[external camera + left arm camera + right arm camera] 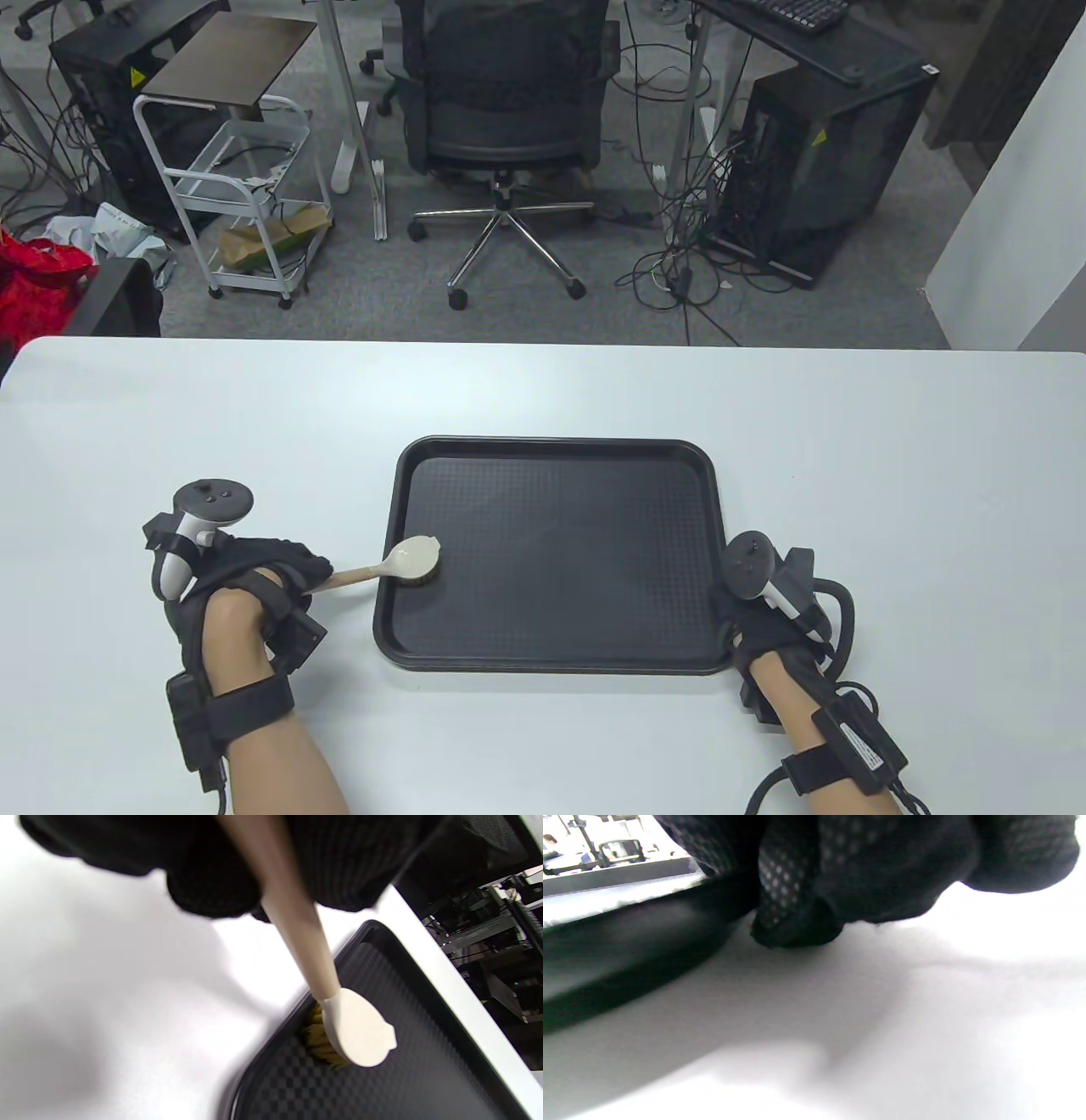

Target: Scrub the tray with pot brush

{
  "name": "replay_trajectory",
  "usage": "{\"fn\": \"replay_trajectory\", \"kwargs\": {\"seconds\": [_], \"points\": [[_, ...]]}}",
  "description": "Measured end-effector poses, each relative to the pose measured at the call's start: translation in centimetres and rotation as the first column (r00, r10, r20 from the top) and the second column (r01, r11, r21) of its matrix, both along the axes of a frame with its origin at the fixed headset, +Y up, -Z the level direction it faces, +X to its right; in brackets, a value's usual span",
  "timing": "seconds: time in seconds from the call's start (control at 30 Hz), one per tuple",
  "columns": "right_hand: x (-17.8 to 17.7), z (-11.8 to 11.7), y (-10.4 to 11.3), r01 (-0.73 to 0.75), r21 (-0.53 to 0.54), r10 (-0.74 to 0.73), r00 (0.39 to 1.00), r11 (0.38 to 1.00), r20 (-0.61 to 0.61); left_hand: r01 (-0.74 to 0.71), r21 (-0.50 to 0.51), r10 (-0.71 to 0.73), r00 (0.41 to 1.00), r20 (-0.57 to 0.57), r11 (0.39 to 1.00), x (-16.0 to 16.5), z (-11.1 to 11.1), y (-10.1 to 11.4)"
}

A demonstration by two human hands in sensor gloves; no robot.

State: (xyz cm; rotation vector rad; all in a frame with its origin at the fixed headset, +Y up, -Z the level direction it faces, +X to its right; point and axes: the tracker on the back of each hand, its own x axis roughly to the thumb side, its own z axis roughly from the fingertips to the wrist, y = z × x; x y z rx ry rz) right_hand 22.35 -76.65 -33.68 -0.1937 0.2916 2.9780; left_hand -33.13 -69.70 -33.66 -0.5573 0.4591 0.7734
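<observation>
**tray_guy:** The left hand (254, 577) is gripping the pot brush (399, 564) handle, fingers curled round it. The bristles are sitting on the tray (551, 450), just inside its left rim. The right hand (751, 611) is resting at the right rim; its grip's hidden, can't tell.

**scrubber99:** The person's probably wanting firm downward pressure, overlapping strokes, tray held steady. Any branding?

**tray_guy:** Nothing's showing up readable.
</observation>
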Motion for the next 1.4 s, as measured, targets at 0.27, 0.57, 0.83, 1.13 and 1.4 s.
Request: {"fn": "replay_trajectory", "kwargs": {"seconds": [0.27, 0.57, 0.83, 1.13, 1.4], "points": [[0.0, 0.0, 0.0, -0.003, 0.001, 0.003, 1.0, 1.0, 0.0, -0.11, 0.172, 0.086, 0.986, 0.14, 0.979, 4.4, -1.7, 1.9], [0.0, 0.0, 0.0, 0.0, 0.0, 0.0, 1.0, 1.0, 0.0, -0.211, 0.173, 0.131, 0.913, 0.386, 0.962, 16.0, -4.2, 1.7], [0.0, 0.0, 0.0, -0.004, 0.002, 0.004, 1.0, 1.0, 0.0, -0.125, 0.161, 0.025, 0.858, 0.513, 0.979, 24.3, -3.6, 0.8], [-0.1, 0.0, 0.0, -0.003, 0.002, 0.003, 1.0, 1.0, -0.001, -0.115, 0.162, -0.005, 0.799, 0.601, 0.98, 28.7, -2.9, -0.9], [-0.1, 0.0, 0.0, -0.007, 0.004, 0.007, 1.0, 1.0, -0.001, -0.065, 0.145, -0.036, 0.798, 0.601, 0.987, 29.0, -2.7, -1.4]]}}
